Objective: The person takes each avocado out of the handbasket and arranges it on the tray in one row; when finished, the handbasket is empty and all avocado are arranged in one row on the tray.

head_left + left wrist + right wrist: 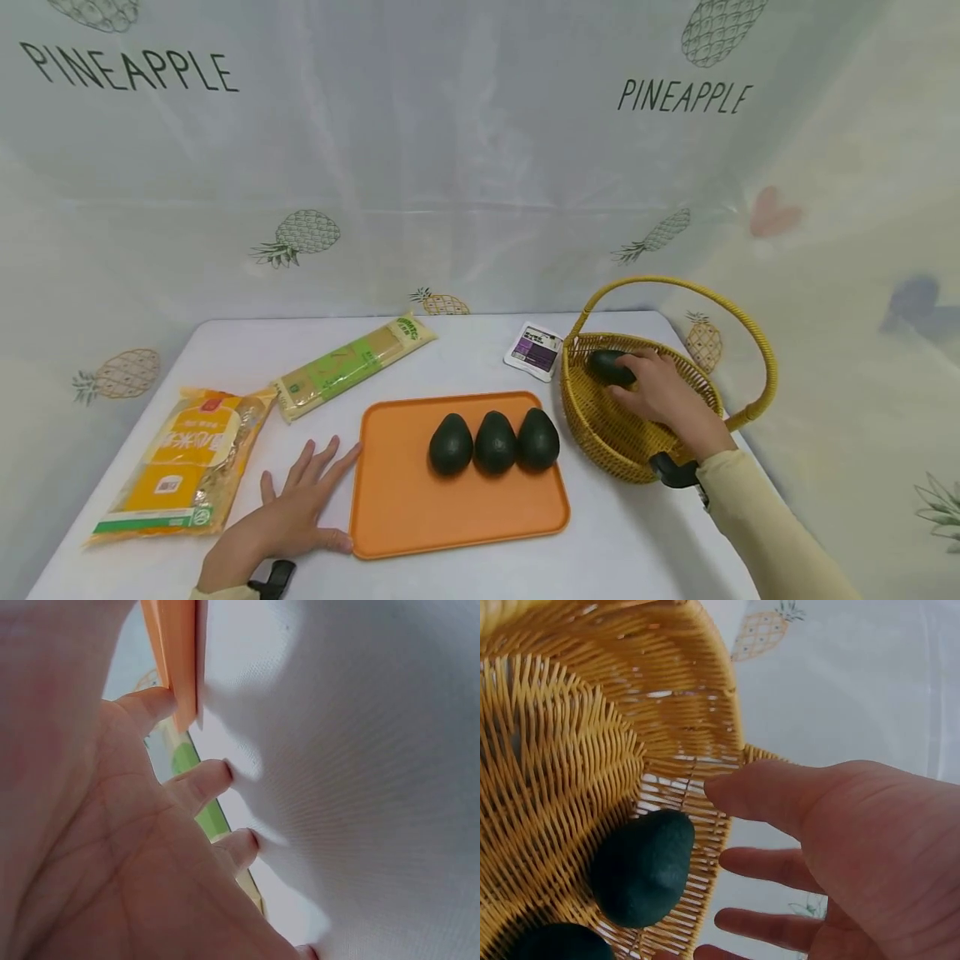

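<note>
My right hand reaches into a yellow wicker basket, beside a dark green avocado. In the right wrist view its thumb and fingers are extended, apart from the avocado. The top of a second dark green avocado shows at the bottom edge there. My left hand lies spread on the table, its thumb and index fingertip at the left edge of an orange tray. Three avocados stand side by side on that tray.
A yellow bag of grain lies at the table's left. Behind the tray is a long green-labelled noodle packet. A small white-and-purple packet lies left of the basket, whose tall handle arches over it.
</note>
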Motion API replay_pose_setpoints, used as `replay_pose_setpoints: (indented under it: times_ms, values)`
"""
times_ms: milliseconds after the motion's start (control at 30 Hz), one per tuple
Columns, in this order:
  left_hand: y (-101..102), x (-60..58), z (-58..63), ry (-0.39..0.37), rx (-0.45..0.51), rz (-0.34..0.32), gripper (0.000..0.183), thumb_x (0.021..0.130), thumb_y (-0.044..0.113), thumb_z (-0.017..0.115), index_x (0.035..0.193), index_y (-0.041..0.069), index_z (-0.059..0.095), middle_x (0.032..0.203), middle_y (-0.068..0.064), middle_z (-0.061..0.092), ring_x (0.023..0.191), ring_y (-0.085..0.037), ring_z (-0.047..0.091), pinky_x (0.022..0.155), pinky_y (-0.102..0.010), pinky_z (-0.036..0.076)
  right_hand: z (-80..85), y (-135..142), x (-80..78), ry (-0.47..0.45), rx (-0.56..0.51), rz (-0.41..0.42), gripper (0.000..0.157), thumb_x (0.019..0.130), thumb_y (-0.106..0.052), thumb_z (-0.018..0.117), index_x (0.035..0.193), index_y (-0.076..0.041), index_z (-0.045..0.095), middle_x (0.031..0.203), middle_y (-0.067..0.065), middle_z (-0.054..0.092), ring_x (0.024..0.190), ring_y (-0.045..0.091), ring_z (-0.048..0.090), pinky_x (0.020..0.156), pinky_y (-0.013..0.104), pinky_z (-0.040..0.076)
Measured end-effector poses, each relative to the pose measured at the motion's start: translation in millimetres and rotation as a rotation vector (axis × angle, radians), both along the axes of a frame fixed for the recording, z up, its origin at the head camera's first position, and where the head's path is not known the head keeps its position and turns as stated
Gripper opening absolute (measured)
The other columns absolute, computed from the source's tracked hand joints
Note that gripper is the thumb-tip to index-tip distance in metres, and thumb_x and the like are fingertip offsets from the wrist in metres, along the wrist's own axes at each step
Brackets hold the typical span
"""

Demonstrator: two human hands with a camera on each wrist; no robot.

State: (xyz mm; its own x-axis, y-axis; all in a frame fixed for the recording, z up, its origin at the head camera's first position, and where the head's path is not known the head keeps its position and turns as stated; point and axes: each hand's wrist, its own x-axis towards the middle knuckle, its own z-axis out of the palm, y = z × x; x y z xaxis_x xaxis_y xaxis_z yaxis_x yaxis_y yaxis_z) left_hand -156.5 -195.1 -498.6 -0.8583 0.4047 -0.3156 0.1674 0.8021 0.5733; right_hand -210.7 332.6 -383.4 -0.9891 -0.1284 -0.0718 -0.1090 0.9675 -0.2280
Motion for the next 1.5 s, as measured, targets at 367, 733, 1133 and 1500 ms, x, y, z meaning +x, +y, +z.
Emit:
replay_pose_setpoints:
  times_ms: [367,733,1133,1500]
  values:
    - [-1.0,-0.6,1.0,-0.006,-0.012,0.003,0.135,0.065,0.061,0.093,0.172,0.027,0.019,0.179,-0.027,0.004,0.159,-0.063,-0.013,0.101,-0.096,-0.021,-6.3,5.5,-22.0,0.008,0.036,0.094,0.056,0.100,-0.019,0.073,0.145,0.009,0.058,0.146,0.043,0.053,0.136,0.065,0.049,0.113,0.075,0.043]
    - [-2.6,1.8,-2.0,-0.006,0.007,-0.003,0.133,0.065,0.060,0.093,0.172,0.028,0.020,0.179,-0.027,0.005,0.159,-0.063,-0.012,0.101,-0.095,-0.022,-26.5,17.2,-38.3,0.032,0.017,0.203,0.063,0.091,0.009,0.070,0.152,0.002,0.055,0.148,0.042,0.051,0.139,0.062,0.048,0.117,0.083,0.030]
    - [-0.1,-1.0,3.2,-0.008,-0.012,-0.007,0.133,0.066,0.059,0.093,0.172,0.025,0.020,0.179,-0.026,0.003,0.159,-0.062,-0.013,0.102,-0.096,-0.020,-33.3,21.1,-43.5,0.004,0.055,0.125,0.071,0.091,0.003,0.077,0.157,-0.004,0.051,0.146,0.039,0.051,0.132,0.060,0.047,0.107,0.074,0.041]
    - [-0.8,0.6,3.0,-0.001,-0.005,-0.009,0.133,0.066,0.059,0.093,0.172,0.025,0.021,0.179,-0.027,0.004,0.159,-0.062,-0.012,0.103,-0.095,-0.021,-41.0,21.4,-46.0,0.059,0.073,0.167,0.074,0.090,-0.014,0.086,0.152,0.005,0.053,0.153,0.041,0.042,0.134,0.065,0.045,0.108,0.076,0.043]
